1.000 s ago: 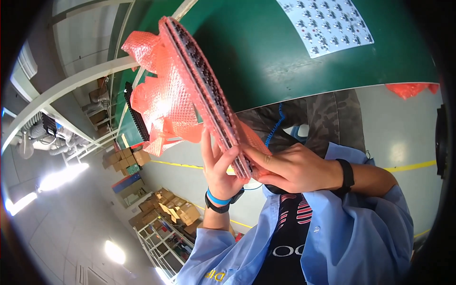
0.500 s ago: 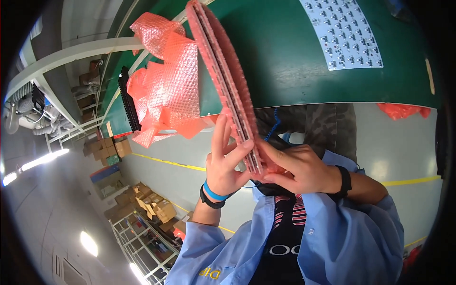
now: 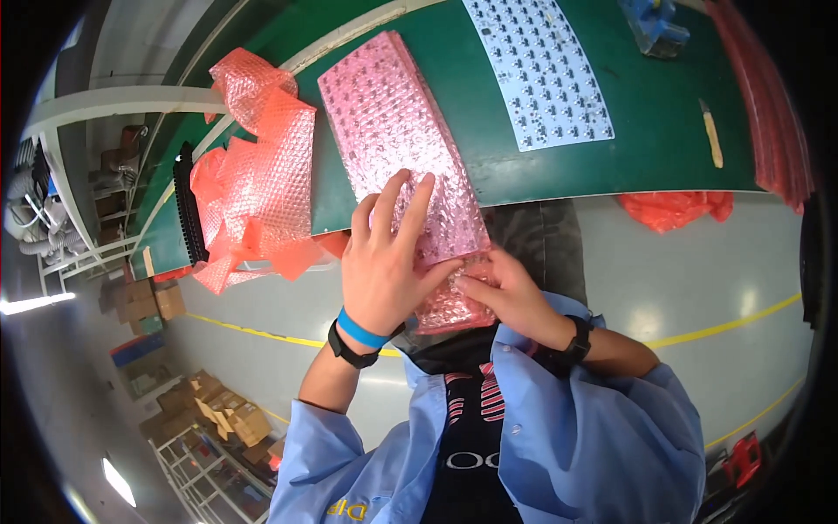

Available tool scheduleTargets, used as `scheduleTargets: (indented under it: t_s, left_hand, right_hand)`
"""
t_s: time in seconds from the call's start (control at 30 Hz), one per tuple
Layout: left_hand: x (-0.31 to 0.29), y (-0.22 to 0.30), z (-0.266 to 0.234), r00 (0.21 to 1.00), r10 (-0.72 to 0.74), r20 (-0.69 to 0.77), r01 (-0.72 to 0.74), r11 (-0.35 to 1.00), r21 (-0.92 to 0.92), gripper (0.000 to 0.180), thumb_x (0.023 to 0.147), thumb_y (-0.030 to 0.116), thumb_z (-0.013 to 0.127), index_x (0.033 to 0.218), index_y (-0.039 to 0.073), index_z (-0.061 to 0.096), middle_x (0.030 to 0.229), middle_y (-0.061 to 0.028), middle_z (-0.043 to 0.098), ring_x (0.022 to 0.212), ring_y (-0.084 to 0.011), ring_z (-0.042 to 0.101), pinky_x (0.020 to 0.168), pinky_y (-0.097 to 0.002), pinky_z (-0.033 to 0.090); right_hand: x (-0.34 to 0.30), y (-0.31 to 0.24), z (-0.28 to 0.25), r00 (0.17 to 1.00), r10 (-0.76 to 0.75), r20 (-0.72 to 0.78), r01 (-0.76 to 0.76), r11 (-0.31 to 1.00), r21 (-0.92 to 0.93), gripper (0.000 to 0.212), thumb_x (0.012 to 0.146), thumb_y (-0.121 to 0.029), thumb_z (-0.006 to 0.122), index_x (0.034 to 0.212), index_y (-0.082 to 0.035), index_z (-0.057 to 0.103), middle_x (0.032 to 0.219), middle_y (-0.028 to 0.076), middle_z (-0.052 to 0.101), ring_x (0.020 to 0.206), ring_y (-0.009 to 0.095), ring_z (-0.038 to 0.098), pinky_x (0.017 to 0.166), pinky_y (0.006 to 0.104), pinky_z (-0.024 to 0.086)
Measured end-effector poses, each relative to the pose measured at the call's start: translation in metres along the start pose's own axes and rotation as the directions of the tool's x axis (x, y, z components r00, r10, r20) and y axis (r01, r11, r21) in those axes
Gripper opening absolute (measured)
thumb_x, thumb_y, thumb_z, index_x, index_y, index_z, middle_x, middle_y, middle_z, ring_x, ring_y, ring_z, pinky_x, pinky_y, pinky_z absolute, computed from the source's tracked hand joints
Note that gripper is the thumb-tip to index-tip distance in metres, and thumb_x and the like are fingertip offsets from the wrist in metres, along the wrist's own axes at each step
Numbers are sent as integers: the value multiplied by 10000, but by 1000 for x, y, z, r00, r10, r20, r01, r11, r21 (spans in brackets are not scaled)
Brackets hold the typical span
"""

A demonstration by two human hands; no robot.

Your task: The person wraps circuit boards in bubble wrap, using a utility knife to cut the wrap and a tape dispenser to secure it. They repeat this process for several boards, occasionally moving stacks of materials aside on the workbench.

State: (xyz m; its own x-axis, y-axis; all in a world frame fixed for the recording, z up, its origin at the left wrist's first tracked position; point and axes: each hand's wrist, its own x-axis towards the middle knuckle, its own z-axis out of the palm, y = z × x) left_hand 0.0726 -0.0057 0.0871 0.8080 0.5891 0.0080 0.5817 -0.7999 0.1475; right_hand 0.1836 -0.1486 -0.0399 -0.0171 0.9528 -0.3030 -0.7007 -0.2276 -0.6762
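Head view: on the green surface (image 3: pixel 663 131) a long pink bubble-wrapped panel (image 3: pixel 397 131) lies with its near end overhanging the edge, long axis running from the person away up-left. Left hand (image 3: pixel 380 266) presses spread fingers flat on it; right hand (image 3: pixel 511 297) pinches the wrap's near end, which could tear or slip loose.

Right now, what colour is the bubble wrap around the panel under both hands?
Pink, translucent bubble wrap, bubbled all over; the head view shows it.
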Motion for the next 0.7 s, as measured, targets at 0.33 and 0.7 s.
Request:
scheduleTargets:
  t_s: [0.33, 0.7]
  left_hand:
    - [-88, -14, 66, 783, -622, -13, 161, 223, -961, 664, 1023, 46, 595, 1627, 4, 320, 1517, -153, 513, 1317, -215, 553, 1093, -349, 445]
    - [-101, -27, 125, 883, -357, 305, 179, -344, -922, 563, 1003, 36, 670, 1525, -21, 468, 1298, -73, 653, 1123, -133, 645, 980, -296, 527]
  right_hand:
    - [-21, -59, -5, 875, -481, 53, 308, 470, -827, 726, 941, -108, 743, 1565, -2, 388, 1418, 211, 605, 1234, 323, 653, 998, 381, 540]
    - [-14, -93, 51, 838, -478, 264, 225, -137, -965, 713, 856, -146, 797, 1506, -55, 517, 1471, 203, 553, 1303, 401, 569, 1074, 452, 482]
